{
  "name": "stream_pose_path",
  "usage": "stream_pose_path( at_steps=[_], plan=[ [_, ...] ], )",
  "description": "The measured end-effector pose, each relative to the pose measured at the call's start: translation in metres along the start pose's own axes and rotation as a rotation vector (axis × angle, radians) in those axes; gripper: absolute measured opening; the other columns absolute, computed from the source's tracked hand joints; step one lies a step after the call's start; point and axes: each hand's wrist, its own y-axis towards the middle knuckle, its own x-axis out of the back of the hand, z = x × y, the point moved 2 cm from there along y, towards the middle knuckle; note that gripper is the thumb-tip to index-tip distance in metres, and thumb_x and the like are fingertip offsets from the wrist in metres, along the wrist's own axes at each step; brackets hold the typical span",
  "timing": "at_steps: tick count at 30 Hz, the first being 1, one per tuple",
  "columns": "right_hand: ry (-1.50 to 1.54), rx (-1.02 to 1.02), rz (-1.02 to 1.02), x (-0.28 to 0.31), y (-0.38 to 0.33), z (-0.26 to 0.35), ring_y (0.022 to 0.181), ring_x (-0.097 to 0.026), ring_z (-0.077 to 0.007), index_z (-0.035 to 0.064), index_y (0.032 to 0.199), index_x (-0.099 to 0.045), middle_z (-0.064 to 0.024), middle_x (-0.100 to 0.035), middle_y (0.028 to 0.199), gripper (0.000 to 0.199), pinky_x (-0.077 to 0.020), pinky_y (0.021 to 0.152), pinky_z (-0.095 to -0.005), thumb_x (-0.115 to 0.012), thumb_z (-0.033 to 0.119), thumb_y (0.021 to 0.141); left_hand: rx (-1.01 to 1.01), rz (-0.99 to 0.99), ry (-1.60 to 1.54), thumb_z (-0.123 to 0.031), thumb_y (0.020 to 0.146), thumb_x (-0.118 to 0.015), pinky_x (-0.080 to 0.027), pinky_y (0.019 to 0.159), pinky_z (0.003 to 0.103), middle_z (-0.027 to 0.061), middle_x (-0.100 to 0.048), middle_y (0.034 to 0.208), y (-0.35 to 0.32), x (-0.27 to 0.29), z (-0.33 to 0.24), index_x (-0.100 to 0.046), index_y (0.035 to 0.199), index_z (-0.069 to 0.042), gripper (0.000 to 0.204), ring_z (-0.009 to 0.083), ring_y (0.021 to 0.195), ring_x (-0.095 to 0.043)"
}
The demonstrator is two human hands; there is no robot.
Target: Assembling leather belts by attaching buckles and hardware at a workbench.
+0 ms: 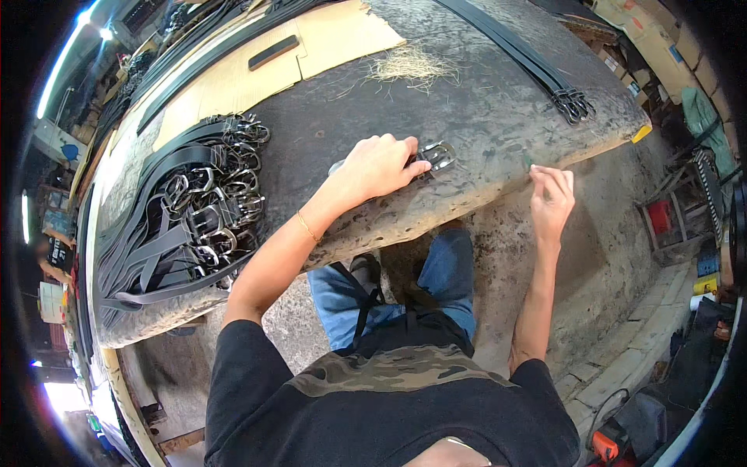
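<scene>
My left hand (380, 166) is closed over a belt on the dark worktable (327, 101), near its front edge. The belt's silver buckle (440, 156) sticks out beyond my thumb and fingers; most of the strap is hidden under the hand. My right hand (554, 193) is raised off to the right, by the table edge, with thumb and fingertips pinched together. A small greenish tip shows at those fingers, too small to name. Left of my left forearm lies a big heap of black belts (159, 241) with metal buckles bunched together.
Several black belts (513, 50) lie at the far right, buckles toward me. A heap of pale thin strands (412, 66) sits at the back. A dark oblong block (273, 52) rests on cardboard (342, 39). A stool (661, 214) stands right of the table.
</scene>
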Motion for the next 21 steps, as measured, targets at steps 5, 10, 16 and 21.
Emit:
stream_pose_path(
  at_steps=[5,10,16,21],
  plan=[
    [0.558,-0.706,-0.234,-0.001,0.004,-0.019,0.081,-0.06,-0.0108,0.001,0.094,-0.073,-0.0053,-0.07,0.092,0.004,-0.0509,0.074,-0.0279,-0.07,0.001,0.09,-0.122,-0.188,0.076,-0.038,0.092,-0.064,-0.055,0.072,0.047,0.017,-0.067,0.093,-0.004,-0.018,0.009,-0.069,0.092,-0.002,0.037,0.0375,0.081,-0.068],
    [1.078,-0.944,-0.202,-0.014,-0.016,-0.061,0.071,-0.057,-0.0088,0.0033,0.099,-0.07,-0.0038,-0.069,0.088,0.012,-0.0469,0.065,-0.0234,-0.075,0.005,0.088,-0.088,-0.42,-0.007,-0.027,0.089,-0.066,-0.055,0.066,0.044,0.0103,-0.066,0.094,-0.014,-0.035,0.001,-0.07,0.09,-0.003,0.025,0.0344,0.076,-0.068],
    [0.842,-0.865,-0.307,-0.004,0.013,-0.021,0.068,-0.058,-0.0079,0.0008,0.111,-0.071,-0.0044,-0.07,0.085,0.026,-0.0452,0.059,-0.022,-0.076,0.003,0.085,-0.117,-0.615,-0.082,-0.017,0.083,-0.07,-0.054,0.061,0.042,0.0085,-0.065,0.09,-0.019,-0.041,0.002,-0.069,0.085,-0.004,0.013,0.0311,0.073,-0.068],
    [1.136,-0.852,-0.097,-0.051,0.037,0.044,0.074,-0.062,-0.01,-0.0019,0.111,-0.07,-0.0056,-0.069,0.094,0.023,-0.0533,0.068,-0.024,-0.073,0.003,0.089,-0.153,-0.625,-0.019,-0.011,0.082,-0.069,-0.054,0.059,0.04,0.0084,-0.062,0.086,-0.021,-0.039,0.005,-0.066,0.081,-0.004,0.008,0.0291,0.073,-0.068]
  ],
)
